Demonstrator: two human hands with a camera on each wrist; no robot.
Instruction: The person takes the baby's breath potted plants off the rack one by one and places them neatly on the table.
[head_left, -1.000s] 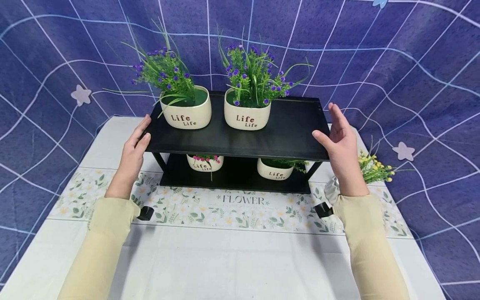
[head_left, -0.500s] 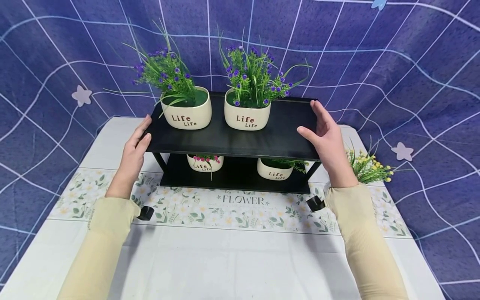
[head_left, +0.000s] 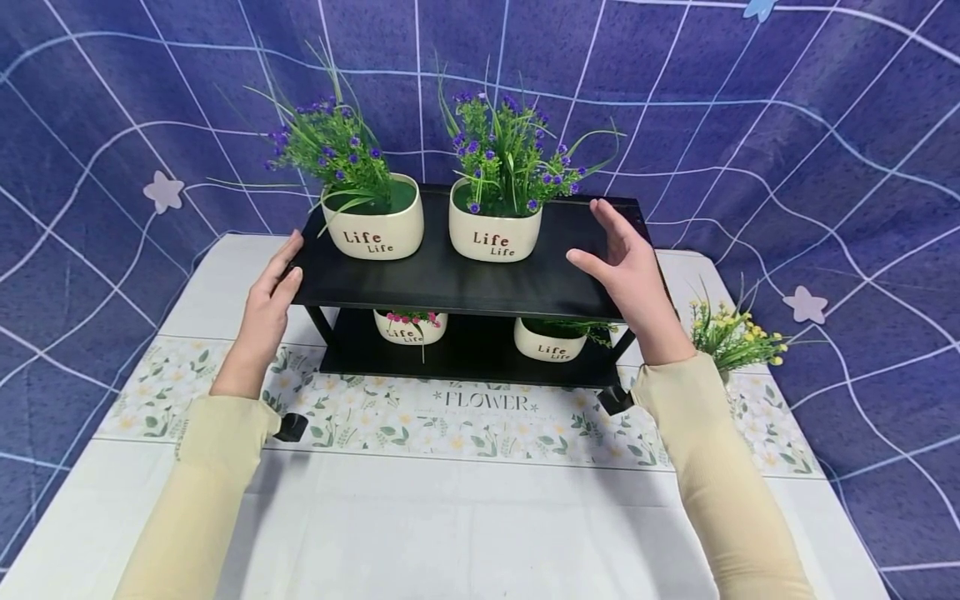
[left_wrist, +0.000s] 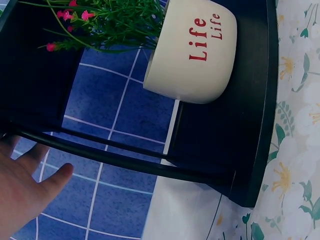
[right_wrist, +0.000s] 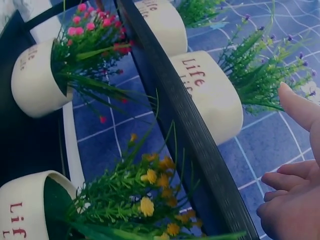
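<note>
A black two-tier shelf (head_left: 450,287) stands before me. My left hand (head_left: 262,304) rests at its left end, fingers extended along the upper board's edge. My right hand (head_left: 630,271) hovers over the right part of the upper board, thumb and fingers spread, holding nothing. Nearest to it is a cream "Life" flowerpot (head_left: 495,233) with purple flowers, a gap away on its left. A similar purple-flowered pot (head_left: 378,233) stands further left. On the lower tier sit a pot with pink flowers (left_wrist: 195,55) and one with yellow-orange flowers (right_wrist: 150,200), partly hidden in the head view.
To the right, behind my right forearm, yellow flowers (head_left: 738,333) stand on the table; their container is mostly hidden. A floral "FLOWER" runner (head_left: 480,425) lies across the white tablecloth (head_left: 450,525). A blue gridded cloth (head_left: 675,75) hangs behind the shelf.
My right hand has moved left, from beside the shelf's right end to over the upper board. My left hand and the pots have stayed in place.
</note>
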